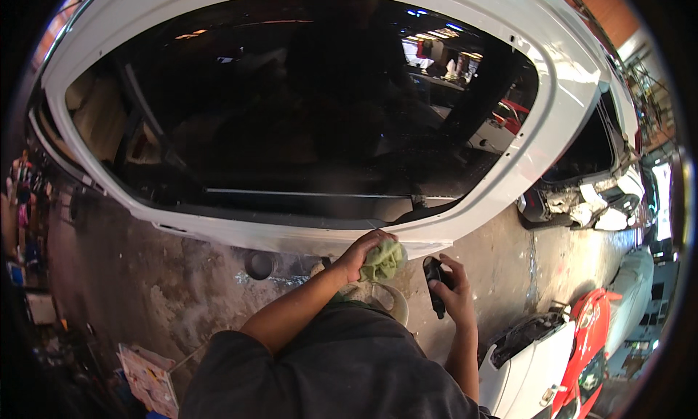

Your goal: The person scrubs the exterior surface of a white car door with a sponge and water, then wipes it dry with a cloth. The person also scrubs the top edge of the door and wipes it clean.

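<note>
My left hand [363, 250] is closed around a crumpled light-green cloth [385, 262], held by the lower edge of a white car tailgate [291, 234]. Whether the cloth touches the panel I cannot tell. To its right, my right hand [456, 291] grips a small black object [434, 273], elongated and bottle-like, a short way off the panel. My fingers hide part of it. Dark window glass [305, 106] fills most of the tailgate and reflects lights and the workshop.
Behind my right arm stand a white car part [527, 361] and a red one [592, 321]. Farther right is a partly stripped vehicle [589, 201]. A dark round container [259, 264] is on the stained concrete floor [196, 292]. A paint-smeared board [149, 379] stands at lower left.
</note>
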The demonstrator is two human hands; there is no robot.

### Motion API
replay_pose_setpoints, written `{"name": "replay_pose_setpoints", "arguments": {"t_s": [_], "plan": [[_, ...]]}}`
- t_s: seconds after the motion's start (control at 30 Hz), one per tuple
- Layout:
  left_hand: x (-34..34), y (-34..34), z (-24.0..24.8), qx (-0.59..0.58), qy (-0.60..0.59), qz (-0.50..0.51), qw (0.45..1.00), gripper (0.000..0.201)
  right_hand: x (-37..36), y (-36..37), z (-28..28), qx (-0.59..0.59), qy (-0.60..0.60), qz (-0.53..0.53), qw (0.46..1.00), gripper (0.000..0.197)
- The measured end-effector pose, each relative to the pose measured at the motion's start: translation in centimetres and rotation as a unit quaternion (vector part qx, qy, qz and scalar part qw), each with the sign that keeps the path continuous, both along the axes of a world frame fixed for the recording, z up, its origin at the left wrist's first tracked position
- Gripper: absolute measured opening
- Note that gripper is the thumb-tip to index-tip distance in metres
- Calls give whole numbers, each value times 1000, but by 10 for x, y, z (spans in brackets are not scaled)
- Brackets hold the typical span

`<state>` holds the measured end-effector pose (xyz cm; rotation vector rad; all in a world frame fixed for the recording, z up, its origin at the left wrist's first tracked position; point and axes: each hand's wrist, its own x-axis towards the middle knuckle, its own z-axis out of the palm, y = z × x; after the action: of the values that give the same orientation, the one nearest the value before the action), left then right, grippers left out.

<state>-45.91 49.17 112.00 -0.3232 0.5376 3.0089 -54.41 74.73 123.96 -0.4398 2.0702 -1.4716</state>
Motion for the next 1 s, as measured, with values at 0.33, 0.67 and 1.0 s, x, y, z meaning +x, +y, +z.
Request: {"name": "replay_pose_setpoints", "arguments": {"t_s": [0.33,0.67,1.0], "plan": [[21,13,23,-463,-29,-88,881,50,-2,-92,-36,48,204,72,975,31],[38,0,26,-541,-33,-100,834,34,0,-75,-55,-4,145,179,973,49],[92,-44,-10,-532,-130,-48,835,40,-29,-118,180,-79,438,155,882,40]]}}
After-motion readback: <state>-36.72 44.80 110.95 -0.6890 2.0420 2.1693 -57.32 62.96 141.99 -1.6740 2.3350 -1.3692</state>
